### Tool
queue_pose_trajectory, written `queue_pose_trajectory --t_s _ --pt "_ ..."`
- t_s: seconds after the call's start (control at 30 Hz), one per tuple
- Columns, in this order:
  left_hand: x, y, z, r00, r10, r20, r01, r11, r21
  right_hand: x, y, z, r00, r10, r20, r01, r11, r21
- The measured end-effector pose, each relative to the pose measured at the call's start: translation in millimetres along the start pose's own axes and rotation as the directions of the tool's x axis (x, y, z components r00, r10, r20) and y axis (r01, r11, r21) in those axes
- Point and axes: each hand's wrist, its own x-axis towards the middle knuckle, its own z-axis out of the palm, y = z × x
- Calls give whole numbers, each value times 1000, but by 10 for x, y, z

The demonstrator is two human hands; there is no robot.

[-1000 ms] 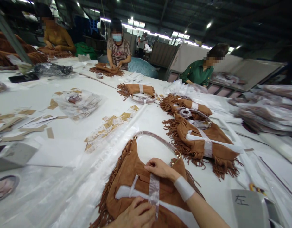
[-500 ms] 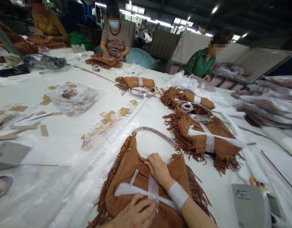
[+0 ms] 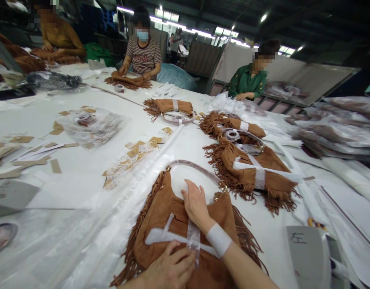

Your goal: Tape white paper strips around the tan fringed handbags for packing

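A brown suede fringed handbag (image 3: pixel 149 257) lies in front of me, its wrapped strap (image 3: pixel 197 166) arching away from me. A white strip (image 3: pixel 156 237) runs across its front, with a band of clear film (image 3: pixel 193 235) crossing it. My left hand (image 3: pixel 174 263) rests on the lower front of the bag, fingers loosely bent over the film and strip. At the bag's top edge is my right hand (image 3: pixel 195 202), fingers extended and holding nothing; a white band (image 3: pixel 219 239) circles that wrist.
Several more fringed bags (image 3: pixel 257 162) lie to the right and beyond. Tags (image 3: pixel 139 148) and a plastic bag (image 3: pixel 91 124) are on the left. A grey block with writing (image 3: pixel 307 253) stands at the right. Co-workers (image 3: pixel 143 56) are across the table.
My right hand has lifted off the bag's top edge and its fingers have straightened, pointing away from me. My left hand stays on the bag. The view has shifted slightly.
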Motion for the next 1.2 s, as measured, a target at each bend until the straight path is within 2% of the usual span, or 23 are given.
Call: queue_pose_trajectory --t_s 0.1,0.2,0.33,0.5,0.63,0.73,0.83,0.9,1.0,1.1,1.2 --pt "-11 -6 -7 999 3 40 -2 1000 -31 -60 -56 187 999 -3 54 13 981 -192" --pt "-44 18 1 994 -21 103 30 996 -85 -78 -37 261 997 38 65 -22 974 -227" --pt "-94 67 14 985 -44 166 57 996 -74 -91 -27 244 998 44 45 -34 979 -201" --pt "-97 57 -64 960 -39 276 60 996 -71 -58 -49 219 997 46 69 -42 998 -56" --pt "-67 63 -182 936 -30 351 86 986 -144 -147 -50 25 997 25 77 -27 999 31" --pt "-72 137 -206 925 -71 374 138 978 -157 -577 -49 -257 1000 -7 26 4 995 102" --pt "-99 232 -182 916 -128 381 189 974 -128 -1332 -69 -517 992 -46 -115 73 966 247" --pt "-118 276 -172 910 -148 388 204 973 -109 -1868 -90 -605 985 -52 -167 97 957 274" --pt "-132 299 -183 904 -131 406 178 981 -80 -2438 -117 -597 965 -240 -103 255 949 182" --pt "-135 303 -210 898 -121 423 150 988 -34 -2617 -127 -525 898 -436 55 435 900 30" --pt "-132 318 -233 890 -118 440 131 991 3 -2571 -110 -475 840 -528 129 541 834 -107"
